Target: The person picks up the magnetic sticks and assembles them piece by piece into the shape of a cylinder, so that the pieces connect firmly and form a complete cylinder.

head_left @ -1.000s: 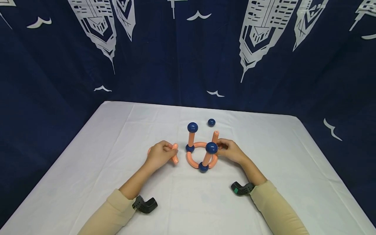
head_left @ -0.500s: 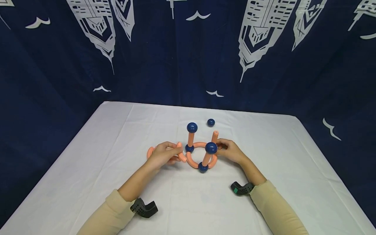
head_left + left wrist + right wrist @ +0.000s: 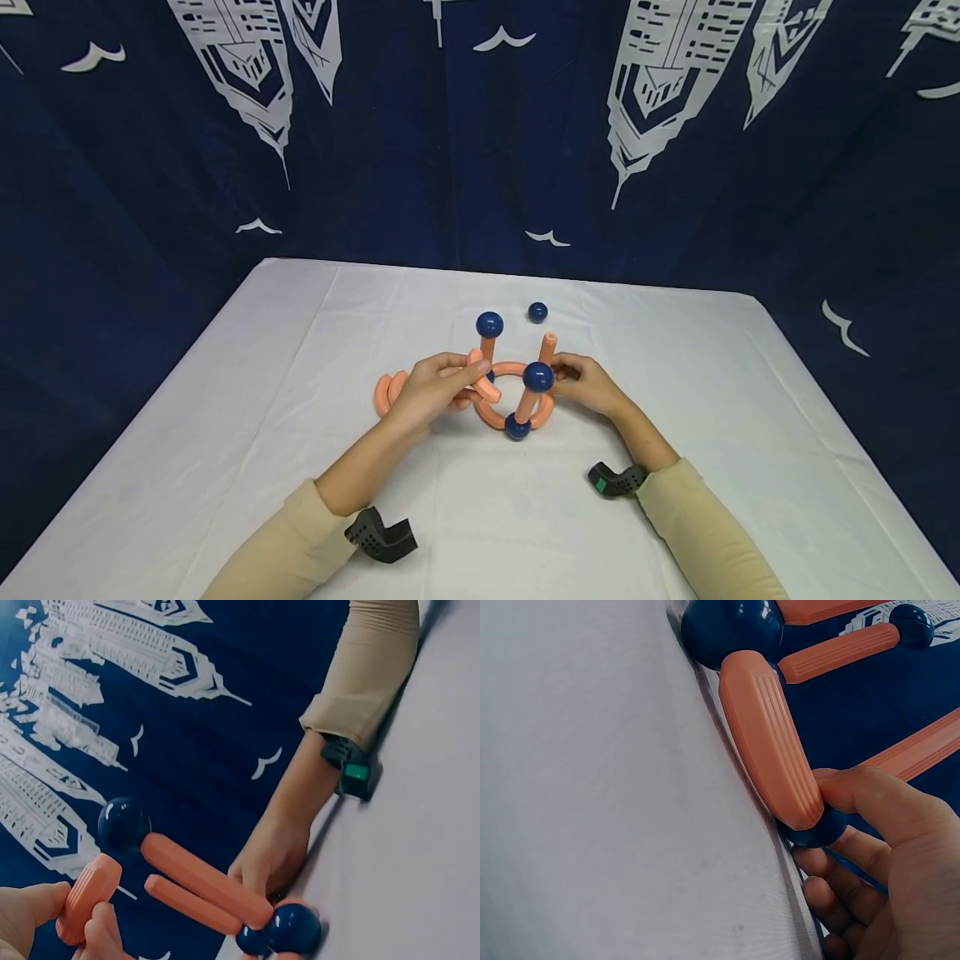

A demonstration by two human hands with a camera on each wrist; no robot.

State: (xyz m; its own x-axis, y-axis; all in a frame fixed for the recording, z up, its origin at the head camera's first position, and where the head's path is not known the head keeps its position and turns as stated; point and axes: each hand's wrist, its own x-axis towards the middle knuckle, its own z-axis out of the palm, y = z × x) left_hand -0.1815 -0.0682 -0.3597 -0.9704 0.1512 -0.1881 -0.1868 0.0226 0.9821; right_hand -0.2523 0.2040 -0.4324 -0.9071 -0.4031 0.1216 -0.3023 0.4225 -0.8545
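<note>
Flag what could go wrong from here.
1. The left hand holds a curved stick that overlaps the far ball-topped upright in the head view; a bump might knock that upright loose.
2. The right hand grips a base ball; if it shifts, the ring could twist or separate.
3. The loose ball beyond the frame may roll if nudged.

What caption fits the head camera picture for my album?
Left hand pinches a curved orange stick; right hand holds the ball-and-stick frame.
</note>
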